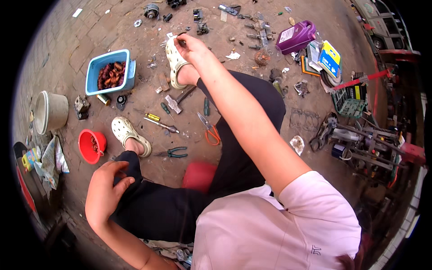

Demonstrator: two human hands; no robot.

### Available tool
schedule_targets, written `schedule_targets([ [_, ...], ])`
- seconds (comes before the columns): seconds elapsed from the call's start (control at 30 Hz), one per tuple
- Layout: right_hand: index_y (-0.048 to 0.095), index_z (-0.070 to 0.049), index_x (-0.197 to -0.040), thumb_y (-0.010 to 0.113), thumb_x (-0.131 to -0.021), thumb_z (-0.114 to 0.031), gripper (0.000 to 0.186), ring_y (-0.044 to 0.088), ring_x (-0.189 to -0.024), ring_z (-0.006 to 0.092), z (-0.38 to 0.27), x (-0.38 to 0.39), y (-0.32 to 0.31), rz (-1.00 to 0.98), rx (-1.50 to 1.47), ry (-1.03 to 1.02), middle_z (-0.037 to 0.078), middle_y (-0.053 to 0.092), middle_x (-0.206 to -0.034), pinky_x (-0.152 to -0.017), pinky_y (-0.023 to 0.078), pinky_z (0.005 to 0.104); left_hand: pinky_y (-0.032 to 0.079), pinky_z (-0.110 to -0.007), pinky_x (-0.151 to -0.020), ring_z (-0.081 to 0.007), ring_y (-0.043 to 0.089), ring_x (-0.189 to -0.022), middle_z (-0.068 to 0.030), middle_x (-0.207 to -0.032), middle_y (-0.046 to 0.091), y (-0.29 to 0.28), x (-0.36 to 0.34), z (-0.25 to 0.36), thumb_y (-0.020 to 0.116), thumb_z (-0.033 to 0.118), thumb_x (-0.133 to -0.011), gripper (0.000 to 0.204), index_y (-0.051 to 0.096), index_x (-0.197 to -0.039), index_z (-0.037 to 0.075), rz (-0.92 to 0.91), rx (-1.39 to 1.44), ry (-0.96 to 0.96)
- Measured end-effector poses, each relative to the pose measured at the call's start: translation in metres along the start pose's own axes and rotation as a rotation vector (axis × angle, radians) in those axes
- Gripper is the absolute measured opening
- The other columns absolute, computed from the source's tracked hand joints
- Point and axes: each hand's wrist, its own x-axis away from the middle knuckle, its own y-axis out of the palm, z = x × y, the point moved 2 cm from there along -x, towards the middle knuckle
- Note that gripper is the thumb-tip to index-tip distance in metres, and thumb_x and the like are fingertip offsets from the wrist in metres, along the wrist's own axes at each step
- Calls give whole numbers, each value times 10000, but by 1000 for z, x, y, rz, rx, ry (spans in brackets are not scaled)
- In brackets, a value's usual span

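Observation:
My right hand [192,48] is stretched far forward above a cream clog [174,60] on my foot. Its fingertips pinch a small dark piece [181,42], too small to name. My left hand [106,186] hangs beside my bent knee, with thumb and fingers apart and nothing in it. On the ground between my feet lie a hammer [174,102], two green-handled screwdrivers, a yellow-handled screwdriver [152,116], orange-handled scissors [210,130] and green-handled pliers [173,152]. The other cream clog [127,133] is on my left foot, near a red bowl [92,148] holding some copper-coloured pieces.
A blue basin [92,76] holds copper-coloured coils. Left of it stands a pale bucket [54,112]. Metal parts [152,11] are scattered far ahead. At right are a purple jug [295,38], boxes, a green crate [350,107] and piled metal parts.

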Motion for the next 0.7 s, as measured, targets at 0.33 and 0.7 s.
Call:
schedule_targets([
  [0.33,525,29,-1217,683,-879,-114,400,609,-1043,336,-210,-52,-2,397,745,-483,179,505,-1256,-767,638,413,500,-389,-816,-321,618,-922,-196,-1033,639,8,-15,-60,732,83,-778,432,606,-1175,-29,81,116,-196],
  [0.7,560,51,-1187,670,-906,-180,380,643,-973,212,-155,50,-29,174,1247,-301,126,610,-1131,-761,598,293,512,-349,-818,-239,644,-906,-151,-1013,667,3,-22,-83,694,149,-861,417,585,-1225,-23,126,101,-71],
])
